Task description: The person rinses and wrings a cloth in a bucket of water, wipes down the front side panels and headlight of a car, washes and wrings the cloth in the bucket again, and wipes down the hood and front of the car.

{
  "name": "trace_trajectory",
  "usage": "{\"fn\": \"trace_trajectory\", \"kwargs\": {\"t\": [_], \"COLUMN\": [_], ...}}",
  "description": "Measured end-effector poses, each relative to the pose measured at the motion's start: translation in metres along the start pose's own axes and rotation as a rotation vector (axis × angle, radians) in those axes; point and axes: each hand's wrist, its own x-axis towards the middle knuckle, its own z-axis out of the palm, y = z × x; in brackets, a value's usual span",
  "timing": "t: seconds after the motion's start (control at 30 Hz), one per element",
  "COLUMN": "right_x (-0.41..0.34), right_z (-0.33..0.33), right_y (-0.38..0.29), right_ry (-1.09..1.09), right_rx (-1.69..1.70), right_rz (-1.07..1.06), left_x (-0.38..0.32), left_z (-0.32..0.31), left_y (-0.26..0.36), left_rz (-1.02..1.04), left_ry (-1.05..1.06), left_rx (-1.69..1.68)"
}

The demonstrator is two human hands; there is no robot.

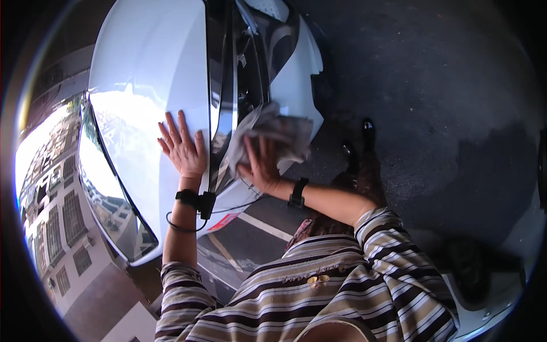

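Before me is the front of a white car, its hood (141, 55) at the left and a dark glossy grille strip (220, 89) beside it. My left hand (183, 149) lies flat on the hood near its front edge, fingers spread and holding nothing. A crumpled light grey cloth (290, 132) lies under my right hand (261, 164), which presses it against the car's front by the grille and bumper. The cloth and right hand are slightly blurred. Both wrists wear black straps, and a thin dark cable hangs by the left one.
The windshield (119, 201) is at the lower left, with a building (64, 222) beyond. Dark asphalt (427, 98) spreads to the right, my shoes at its near side. Part of another light-coloured vehicle (498, 290) stands at the lower right. Painted lines (265, 226) cross the ground.
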Motion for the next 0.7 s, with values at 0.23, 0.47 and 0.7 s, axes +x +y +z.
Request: {"fn": "trace_trajectory", "kwargs": {"t": [0.23, 0.47, 0.7], "right_x": [-0.022, 0.077, 0.175], "right_z": [0.005, -0.037, -0.068], "right_y": [0.031, 0.062, 0.104], "right_ry": [0.028, 0.13, 0.222], "right_rx": [-0.308, -0.233, -0.339], "right_rz": [-0.418, -0.111, 0.17], "left_x": [-0.002, -0.007, -0.009], "left_z": [0.002, 0.002, 0.008], "left_y": [-0.003, -0.002, -0.012], "left_rz": [0.003, 0.052, 0.059], "left_ry": [0.022, 0.068, 0.078], "left_rx": [0.047, 0.063, 0.073]}}
